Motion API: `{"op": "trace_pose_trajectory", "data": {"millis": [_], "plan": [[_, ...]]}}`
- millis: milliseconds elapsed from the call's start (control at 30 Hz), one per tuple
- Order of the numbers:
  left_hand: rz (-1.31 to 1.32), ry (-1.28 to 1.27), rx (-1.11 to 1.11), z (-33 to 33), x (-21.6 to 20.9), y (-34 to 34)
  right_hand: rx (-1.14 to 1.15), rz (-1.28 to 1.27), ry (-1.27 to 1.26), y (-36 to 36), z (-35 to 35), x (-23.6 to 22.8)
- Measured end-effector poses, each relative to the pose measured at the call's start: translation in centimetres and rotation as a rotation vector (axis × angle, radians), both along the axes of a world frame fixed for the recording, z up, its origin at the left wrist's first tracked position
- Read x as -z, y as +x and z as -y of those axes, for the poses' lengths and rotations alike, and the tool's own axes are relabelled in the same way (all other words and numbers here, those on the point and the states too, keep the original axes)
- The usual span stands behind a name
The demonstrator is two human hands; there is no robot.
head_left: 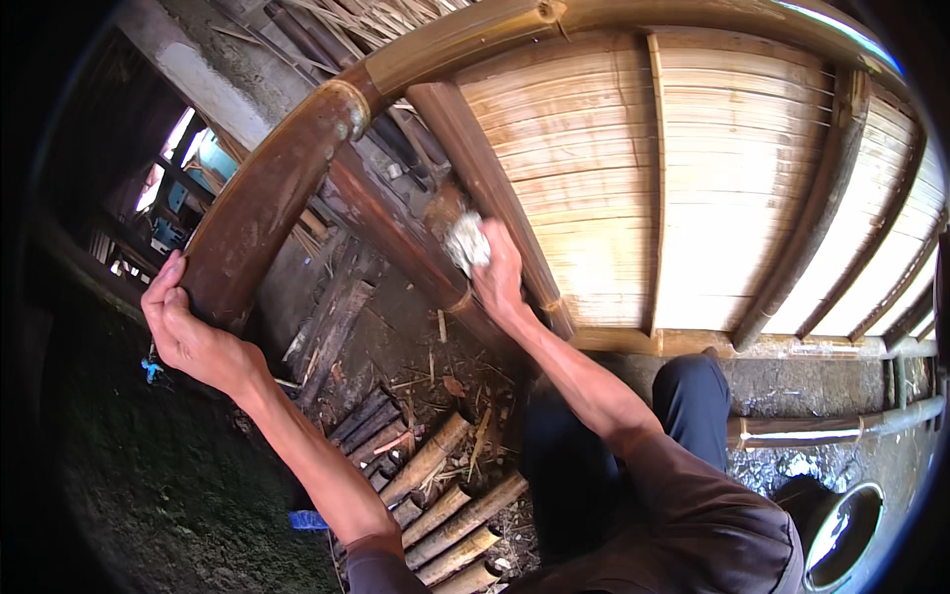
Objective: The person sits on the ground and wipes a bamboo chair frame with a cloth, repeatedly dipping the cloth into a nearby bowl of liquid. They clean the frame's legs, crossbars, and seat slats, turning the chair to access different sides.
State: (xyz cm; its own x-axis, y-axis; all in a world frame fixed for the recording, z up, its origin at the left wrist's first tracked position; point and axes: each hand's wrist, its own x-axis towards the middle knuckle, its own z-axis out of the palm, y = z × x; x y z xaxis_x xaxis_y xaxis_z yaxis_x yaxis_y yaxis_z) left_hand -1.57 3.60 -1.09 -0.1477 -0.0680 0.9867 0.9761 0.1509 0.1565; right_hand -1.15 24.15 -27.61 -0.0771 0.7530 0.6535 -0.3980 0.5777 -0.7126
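Note:
My left hand (193, 332) grips the near end of a thick brown bamboo pole (262, 193) at the left; the fingers rest on its outer edge. In my right hand (500, 267) is a crumpled whitish rag (466, 243), partly hidden by the fingers. The rag is at a dark brown bamboo post (396, 228) on the frame, close beside a second brown post (495, 178). Whether the rag touches the first post is hard to tell. Both posts belong to a bamboo frame with a pale slatted panel (564, 168).
Cut bamboo poles (445, 525) lie on the dirt floor below my arms. Split bamboo strips (366, 20) are heaped beyond the frame. A round-rimmed bucket (846, 540) stands at the lower right, near a horizontal bamboo pole (792, 432). A blue object (308, 520) lies by my left forearm.

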Motion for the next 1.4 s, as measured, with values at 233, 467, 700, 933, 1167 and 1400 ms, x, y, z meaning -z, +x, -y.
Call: {"op": "trace_pose_trajectory", "data": {"millis": [233, 467, 700, 933, 1167, 1400], "plan": [[0.026, 0.027, 0.003, -1.1, -0.8, 1.1, -0.064, -0.014, 0.162, 0.3, -1.6, -3.2], [0.069, 0.034, 0.058, -1.3, -0.7, 1.4, -0.026, 0.273, 0.327, -4.3, -5.1, -9.3], [0.119, 0.092, 0.122, 1.1, 0.0, 2.2, -0.159, 0.327, 0.229, -2.6, -1.8, -8.1], [0.083, 0.081, 0.074, 0.7, 0.3, 2.1, -0.407, -0.242, -0.073, -0.5, 2.7, -2.1], [0.074, 0.061, 0.035, -0.3, -0.5, 2.6, -0.045, 0.023, 0.081, 0.0, -0.4, -5.6], [0.012, 0.014, 0.06, 0.9, 0.0, 1.2, -0.042, -0.032, 0.157, -1.1, 0.3, -5.4]]}}
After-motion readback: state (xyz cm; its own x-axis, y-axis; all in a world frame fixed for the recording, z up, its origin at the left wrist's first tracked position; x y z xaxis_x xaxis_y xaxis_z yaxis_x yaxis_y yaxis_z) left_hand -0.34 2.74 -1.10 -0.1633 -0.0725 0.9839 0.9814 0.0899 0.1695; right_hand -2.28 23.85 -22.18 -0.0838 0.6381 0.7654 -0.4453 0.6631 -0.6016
